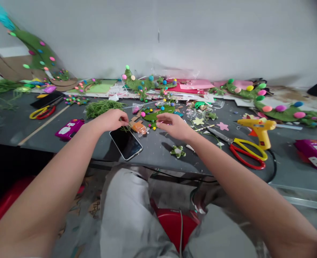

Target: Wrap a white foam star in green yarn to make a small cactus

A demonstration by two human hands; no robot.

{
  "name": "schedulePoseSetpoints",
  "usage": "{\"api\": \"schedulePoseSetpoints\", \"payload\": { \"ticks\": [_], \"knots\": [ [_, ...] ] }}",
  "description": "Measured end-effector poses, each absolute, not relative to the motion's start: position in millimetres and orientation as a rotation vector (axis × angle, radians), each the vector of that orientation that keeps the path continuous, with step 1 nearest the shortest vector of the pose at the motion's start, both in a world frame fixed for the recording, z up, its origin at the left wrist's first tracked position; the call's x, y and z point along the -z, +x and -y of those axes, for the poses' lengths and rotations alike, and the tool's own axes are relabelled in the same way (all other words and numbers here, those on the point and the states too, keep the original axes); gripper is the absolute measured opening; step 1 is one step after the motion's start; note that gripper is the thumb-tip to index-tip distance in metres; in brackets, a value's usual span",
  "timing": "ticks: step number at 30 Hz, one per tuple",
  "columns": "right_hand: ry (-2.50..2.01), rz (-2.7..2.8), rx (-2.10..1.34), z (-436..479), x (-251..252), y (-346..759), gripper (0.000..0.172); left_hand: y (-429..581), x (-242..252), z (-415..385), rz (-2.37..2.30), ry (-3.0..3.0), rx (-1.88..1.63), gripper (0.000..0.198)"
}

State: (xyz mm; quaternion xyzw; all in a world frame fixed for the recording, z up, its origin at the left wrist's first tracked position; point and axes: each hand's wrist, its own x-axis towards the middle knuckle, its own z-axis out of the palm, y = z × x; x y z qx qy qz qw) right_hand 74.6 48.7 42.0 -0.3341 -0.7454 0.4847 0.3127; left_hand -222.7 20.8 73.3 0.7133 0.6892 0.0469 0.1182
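Note:
My left hand point(113, 120) is closed in a pinch above the top end of a smartphone point(126, 143) with a dark screen. Short strands of green yarn point(125, 128) show under its fingertips. Behind that wrist lies a loose heap of green yarn point(102, 107). My right hand point(174, 126) hovers with fingers slightly curled and apart, and nothing shows between them. Just past its fingertips is a green felt piece point(158, 114) with coloured pompoms. An orange item in clear plastic point(139, 128) lies between the hands. A small green-and-white star point(178, 152) rests nearer the table edge.
At right are large scissors point(247, 153), a yellow glue gun point(259, 127) with a black cord, and a purple device point(314, 153). Another purple device point(70, 129) and smaller scissors point(43, 112) sit at left. Pompom-covered green shapes point(139, 83) line the wall.

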Motion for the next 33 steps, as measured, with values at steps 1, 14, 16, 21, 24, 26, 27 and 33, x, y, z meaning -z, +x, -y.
{"api": "schedulePoseSetpoints", "payload": {
  "ticks": [1,14,16,21,24,26,27,33],
  "knots": [
    [-0.883,1.95,-1.307,-48,-43,75,0.035,-223,-76,-17,-2.022,2.088,-0.167,0.014],
    [-0.781,1.936,-1.289,-42,-17,-24,0.011,-204,-88,18,-1.772,2.001,-0.698,0.033],
    [-0.798,1.891,-1.287,-42,-15,-25,0.013,-203,-88,19,-1.74,2.003,-0.711,0.034],
    [-0.854,1.753,-1.334,-37,-19,-10,0.015,-212,-80,17,-1.765,2.101,-0.593,0.039],
    [-0.849,1.7,-1.417,-31,-28,5,0.02,-219,-71,13,-1.855,2.203,-0.473,0.03],
    [-0.828,1.656,-1.48,-27,-37,17,0.02,-224,-65,11,-1.916,2.221,-0.47,0.025],
    [-0.814,1.632,-1.505,-25,-43,26,0.02,-227,-62,10,-1.951,2.204,-0.491,0.024],
    [-0.504,1.328,-1.583,-21,-70,101,0.022,-258,-50,11,-2.203,2.031,-0.551,0.021]
  ]
}}
